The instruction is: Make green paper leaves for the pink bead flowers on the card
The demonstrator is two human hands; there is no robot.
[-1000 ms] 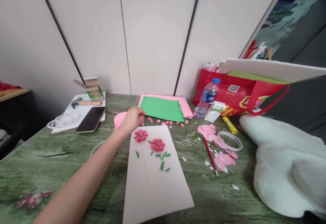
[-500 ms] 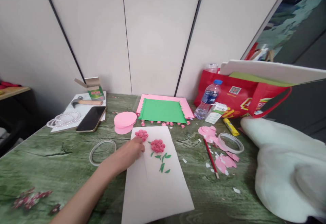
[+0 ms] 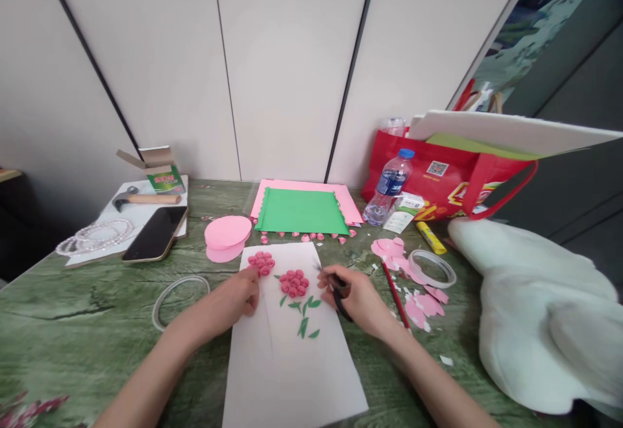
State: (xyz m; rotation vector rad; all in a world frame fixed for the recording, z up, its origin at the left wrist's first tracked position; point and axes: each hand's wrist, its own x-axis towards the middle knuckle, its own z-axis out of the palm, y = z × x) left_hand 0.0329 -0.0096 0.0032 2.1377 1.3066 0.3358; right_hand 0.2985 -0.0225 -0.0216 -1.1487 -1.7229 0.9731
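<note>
A white sheet (image 3: 287,363) lies in front of me on the green table (image 3: 73,324), with two clusters of pink paper flowers (image 3: 294,282) and small green leaves (image 3: 305,324) stuck on it. My left hand (image 3: 237,295) rests on the sheet's left edge, just below the left flower cluster (image 3: 261,262), fingers curled. My right hand (image 3: 353,295) sits at the sheet's right edge and grips black-handled scissors (image 3: 335,285), tips pointing toward the flowers.
Green (image 3: 299,212) and pink paper lie at the back, with a pink disc (image 3: 226,233), a phone (image 3: 154,234), a hammer (image 3: 143,199) and a clear tape ring (image 3: 178,291) to the left. On the right are a red pencil (image 3: 395,287), tape roll (image 3: 432,267), glue stick (image 3: 431,238), bottle (image 3: 387,188), red bag (image 3: 452,181), white cushion (image 3: 540,324).
My left hand drew back from the green paper to the white sheet's left edge. My right hand came into view holding scissors. The view shifted slightly.
</note>
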